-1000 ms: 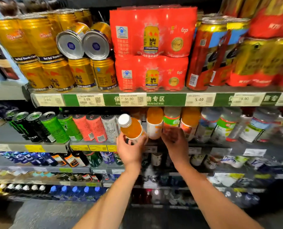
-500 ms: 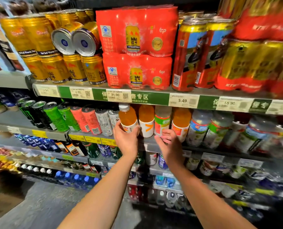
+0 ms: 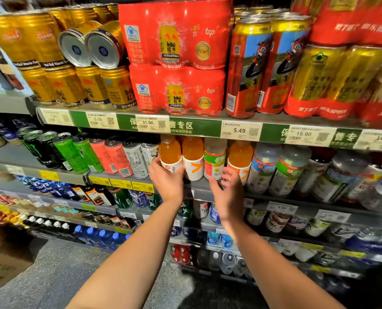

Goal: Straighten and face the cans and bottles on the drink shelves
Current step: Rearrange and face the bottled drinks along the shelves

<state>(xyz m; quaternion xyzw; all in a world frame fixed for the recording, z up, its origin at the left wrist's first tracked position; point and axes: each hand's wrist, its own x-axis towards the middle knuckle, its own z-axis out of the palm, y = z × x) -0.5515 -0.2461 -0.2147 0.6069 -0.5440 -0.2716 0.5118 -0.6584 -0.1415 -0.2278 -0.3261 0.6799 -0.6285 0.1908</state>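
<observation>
Right now, step: seating an orange bottle (image 3: pixel 170 153) back into the front row of the middle shelf (image 3: pixel 199 190)
Left hand: left hand (image 3: pixel 168 182) is gripping the lower label of that bottle, fingers wrapping its base
Right hand: right hand (image 3: pixel 228 192) is hovering with fingers spread, holding nothing, just in front of the green-label bottle (image 3: pixel 215 161) and the orange bottle right of it (image 3: pixel 240 161)
Bottle pose: standing upright, long axis vertical, touching the neighbouring orange bottle (image 3: pixel 192 158)
Key relation: held bottle is sitting directly above and ahead of the left hand; the silver cans (image 3: pixel 138 159) are crowding its left side
Nearer hand: left for this bottle, right for the next two
Facing: held bottle's label is looking partly turned; a twist is probably needed
Risk: top shelf's two gold cans (image 3: pixel 89 49) are lying on their sides, still unfixed
</observation>
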